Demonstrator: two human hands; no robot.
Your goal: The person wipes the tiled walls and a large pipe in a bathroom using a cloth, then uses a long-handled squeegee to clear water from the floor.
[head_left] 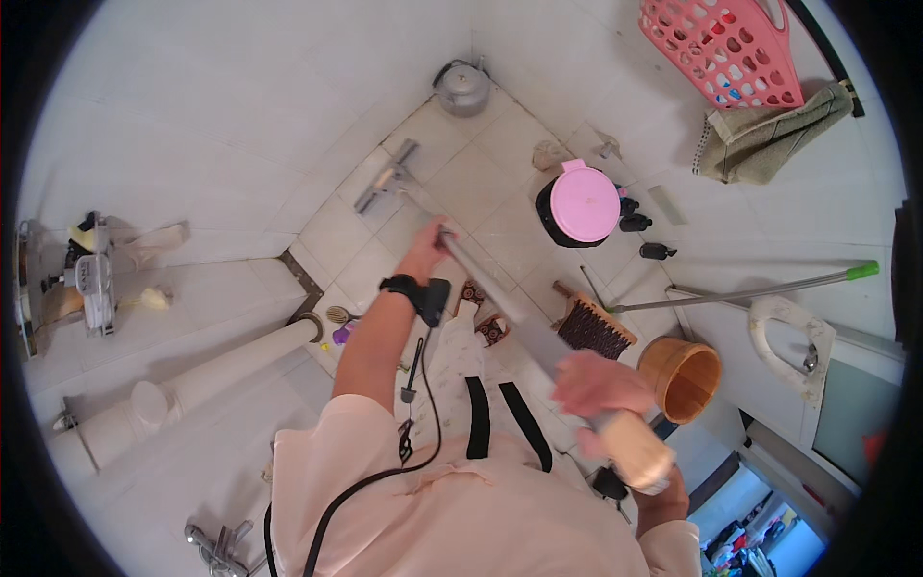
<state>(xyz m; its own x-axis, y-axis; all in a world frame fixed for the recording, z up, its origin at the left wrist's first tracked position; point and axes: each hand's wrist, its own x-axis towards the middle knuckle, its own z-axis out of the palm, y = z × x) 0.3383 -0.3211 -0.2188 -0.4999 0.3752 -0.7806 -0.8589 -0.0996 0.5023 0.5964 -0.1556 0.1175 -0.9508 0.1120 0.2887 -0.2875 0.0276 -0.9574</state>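
I hold a long-handled floor mop [500,304] slantwise in front of me. Its narrow grey head [386,177] rests on or just over the pale floor tiles at the far left, slightly blurred. My left hand [428,252], with a black band and device at the wrist, grips the pole's lower part. Higher up, my right hand [604,385] is wrapped round the grey pole, smeared by motion. The pole's thick tan upper end [635,452] sticks out toward me and covers part of my right wrist.
A metal kettle [462,88] stands in the far corner. Right of the mop are a black bin with a pink lid [586,205], a brown woven stool [597,325], a wooden bucket [679,379] and a green-tipped pole [769,288]. A white pipe [221,361] runs along the left.
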